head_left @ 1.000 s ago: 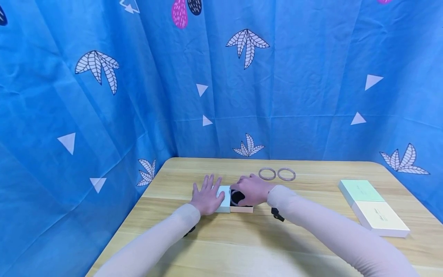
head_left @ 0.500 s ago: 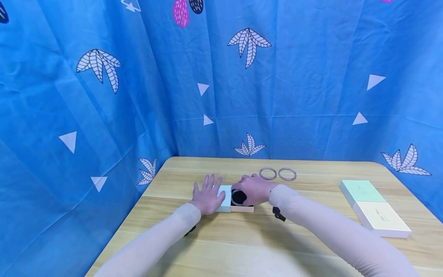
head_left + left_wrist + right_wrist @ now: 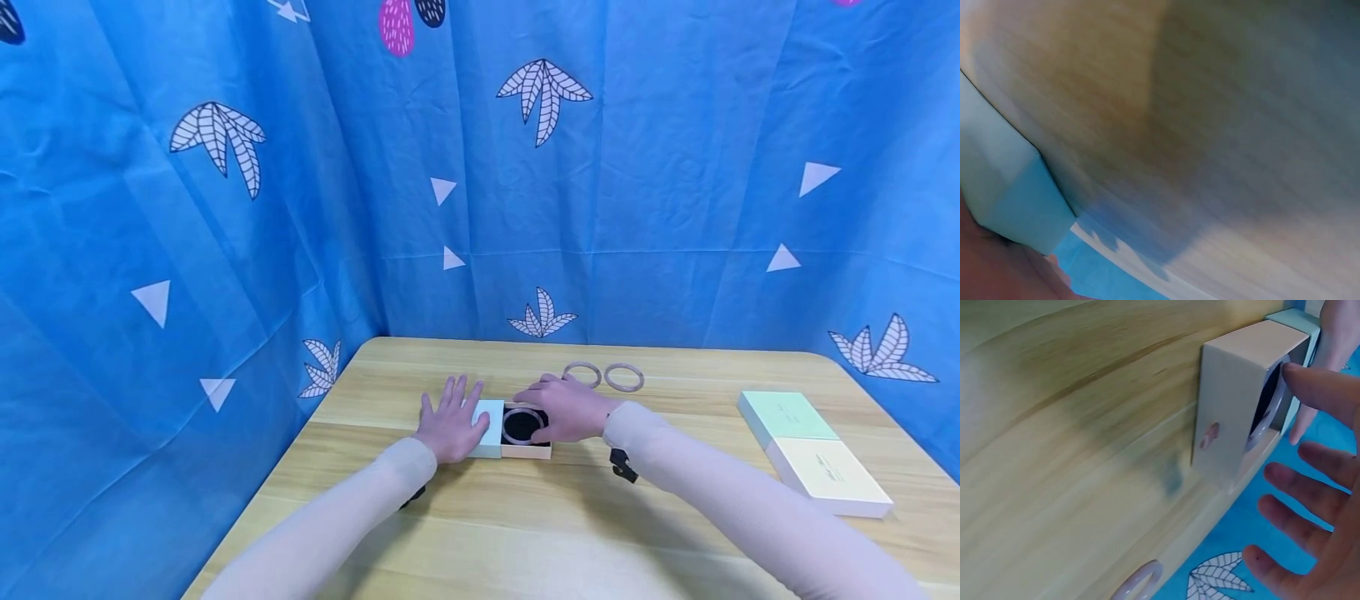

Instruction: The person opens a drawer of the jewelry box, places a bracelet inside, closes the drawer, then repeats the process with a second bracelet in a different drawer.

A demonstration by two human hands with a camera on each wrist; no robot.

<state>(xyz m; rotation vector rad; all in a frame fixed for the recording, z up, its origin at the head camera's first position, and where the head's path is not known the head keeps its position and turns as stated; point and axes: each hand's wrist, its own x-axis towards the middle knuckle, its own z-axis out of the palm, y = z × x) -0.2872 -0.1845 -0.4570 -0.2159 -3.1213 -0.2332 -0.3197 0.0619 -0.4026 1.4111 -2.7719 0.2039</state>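
My left hand [image 3: 447,427] lies flat with spread fingers on the light blue sleeve of a small box [image 3: 492,427]. From the sleeve's right end sticks out a pale pink tray [image 3: 525,452] with black lining. A greyish-lilac bangle [image 3: 505,427] lies in that tray. My right hand [image 3: 572,407] hovers over the tray's right side; its fingers are loosely spread, and in the right wrist view the thumb [image 3: 1304,378] is right at the bangle's edge. The left wrist view shows the sleeve's corner [image 3: 1029,200] beside part of the left hand.
Two more bangles lie behind the right hand, the left one [image 3: 583,363] partly covered by it, the other [image 3: 624,391] in full view. At the right of the wooden table [image 3: 645,533] a green box [image 3: 791,414] adjoins a cream box [image 3: 831,471]. A blue curtain [image 3: 660,208] hangs behind.
My right hand has moved a little to the right and its fingers have loosened, uncovering the bangle in the tray. The left hand has stayed on the box.
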